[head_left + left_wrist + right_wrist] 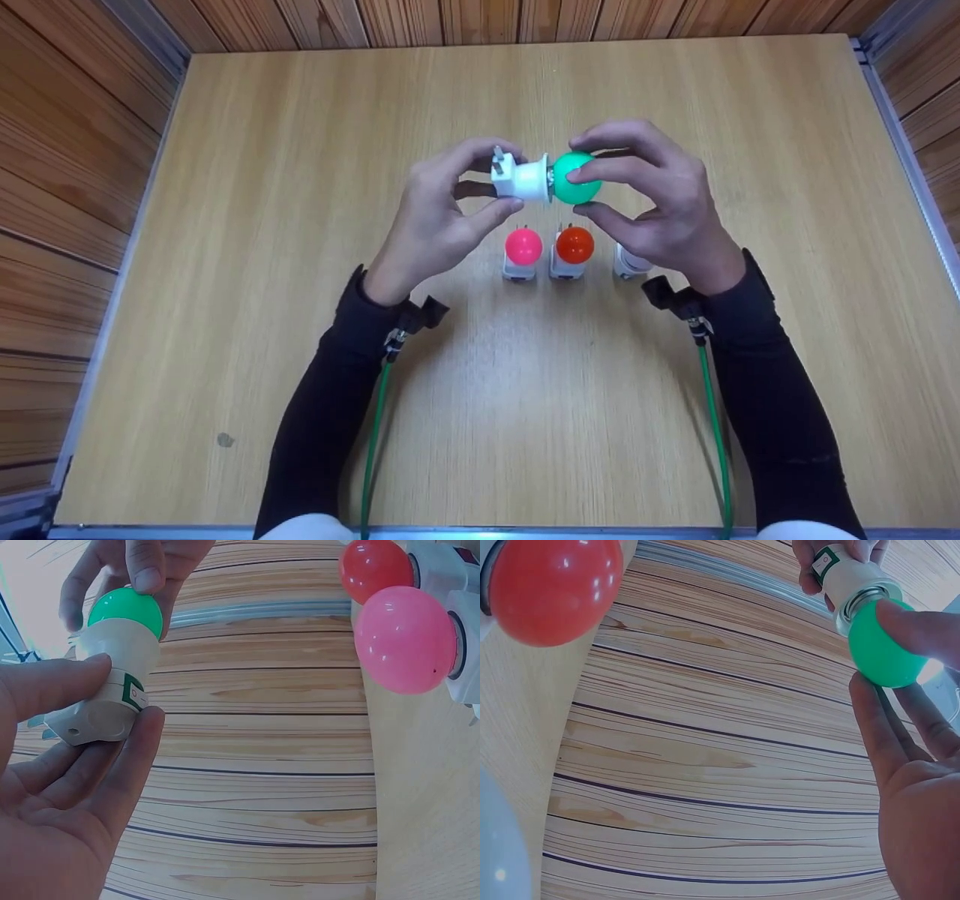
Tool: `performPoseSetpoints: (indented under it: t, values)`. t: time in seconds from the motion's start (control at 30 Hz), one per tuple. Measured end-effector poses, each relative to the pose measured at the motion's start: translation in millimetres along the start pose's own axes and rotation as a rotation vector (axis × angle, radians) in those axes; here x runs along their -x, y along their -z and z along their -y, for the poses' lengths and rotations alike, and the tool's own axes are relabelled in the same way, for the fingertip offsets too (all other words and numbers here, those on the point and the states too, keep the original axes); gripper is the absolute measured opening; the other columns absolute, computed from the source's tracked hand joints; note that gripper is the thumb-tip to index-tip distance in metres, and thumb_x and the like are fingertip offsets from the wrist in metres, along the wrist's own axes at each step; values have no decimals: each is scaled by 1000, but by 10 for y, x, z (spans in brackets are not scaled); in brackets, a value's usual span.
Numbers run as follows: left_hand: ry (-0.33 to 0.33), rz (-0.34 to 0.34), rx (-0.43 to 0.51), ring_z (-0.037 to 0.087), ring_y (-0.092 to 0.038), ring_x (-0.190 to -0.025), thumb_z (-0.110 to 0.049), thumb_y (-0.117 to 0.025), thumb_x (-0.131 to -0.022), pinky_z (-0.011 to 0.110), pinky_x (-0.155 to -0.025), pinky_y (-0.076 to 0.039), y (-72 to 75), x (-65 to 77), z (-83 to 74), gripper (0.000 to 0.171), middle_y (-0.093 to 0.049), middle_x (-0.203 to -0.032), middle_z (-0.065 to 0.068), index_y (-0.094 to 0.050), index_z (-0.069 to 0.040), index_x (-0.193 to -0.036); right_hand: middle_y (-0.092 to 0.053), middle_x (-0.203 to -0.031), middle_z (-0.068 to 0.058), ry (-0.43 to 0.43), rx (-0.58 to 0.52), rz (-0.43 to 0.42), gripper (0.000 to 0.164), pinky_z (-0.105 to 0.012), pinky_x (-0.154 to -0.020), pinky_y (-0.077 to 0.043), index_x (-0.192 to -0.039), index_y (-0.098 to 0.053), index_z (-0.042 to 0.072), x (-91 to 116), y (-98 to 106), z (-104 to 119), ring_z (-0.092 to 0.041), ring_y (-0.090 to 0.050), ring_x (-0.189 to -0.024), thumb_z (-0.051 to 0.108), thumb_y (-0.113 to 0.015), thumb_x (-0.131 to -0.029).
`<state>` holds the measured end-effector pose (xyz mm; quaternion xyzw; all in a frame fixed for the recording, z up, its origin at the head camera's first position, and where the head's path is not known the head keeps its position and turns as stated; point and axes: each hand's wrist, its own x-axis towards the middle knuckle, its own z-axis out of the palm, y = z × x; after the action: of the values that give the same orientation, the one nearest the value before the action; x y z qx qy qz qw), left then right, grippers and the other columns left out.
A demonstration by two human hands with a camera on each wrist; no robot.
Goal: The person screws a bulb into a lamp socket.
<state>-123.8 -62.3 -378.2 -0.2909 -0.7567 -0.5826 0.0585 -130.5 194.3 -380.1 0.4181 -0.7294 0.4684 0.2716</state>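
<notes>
Above the table, my left hand (446,217) grips a white plug-in lamp socket (523,180), its metal prongs pointing to the left. My right hand (667,199) holds a green light bulb (574,180) between thumb and fingers. The bulb's base sits at the socket's mouth, and some metal thread shows between them in the right wrist view, where the green bulb (885,649) and the socket (851,581) lie in one line. In the left wrist view, thumb and fingers wrap the socket (120,652) near a green-edged label.
A pink bulb (523,247) and an orange-red bulb (575,245) stand in white sockets on the wooden table (480,390), just below the hands. Beside them, a white socket piece (630,262) is partly covered by the right hand. Green cables (377,442) run from both wrists.
</notes>
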Motion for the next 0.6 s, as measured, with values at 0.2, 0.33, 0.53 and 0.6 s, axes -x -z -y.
performPoseSetpoints:
  t: [0.2,0.33,0.53,0.6]
  values:
    - [-1,2,6,23,-73,-112,-7,-81,-93,32,-94,-67,-3,-1,9,42,-75,-128,16,-66,5,-130,-69,-113,-26,-34,43,6,39,-15,-106,-56,-104,-75,-1,0,14,20,-31,-71,-104,-17,-88,-70]
    - [0,6,-1,23,-73,-113,-8,-82,-93,32,-95,-67,-2,7,7,43,-75,-128,17,-66,4,-131,-70,-111,-26,-36,56,9,40,-14,-106,-56,-104,-76,-2,2,16,27,-32,-70,-101,-16,-89,-70]
    - [7,5,-1,23,-73,-114,-8,-82,-92,32,-95,-67,-4,8,0,44,-75,-129,16,-67,4,-131,-71,-110,-26,-36,58,12,42,-15,-107,-56,-106,-76,-2,4,26,31,-32,-72,-100,-15,-90,-69]
    - [7,4,-1,23,-74,-113,-7,-82,-92,32,-95,-67,-3,8,-3,44,-75,-128,16,-67,4,-131,-72,-110,-26,-37,52,12,43,-15,-107,-56,-106,-77,-3,7,28,30,-32,-73,-100,-15,-91,-68]
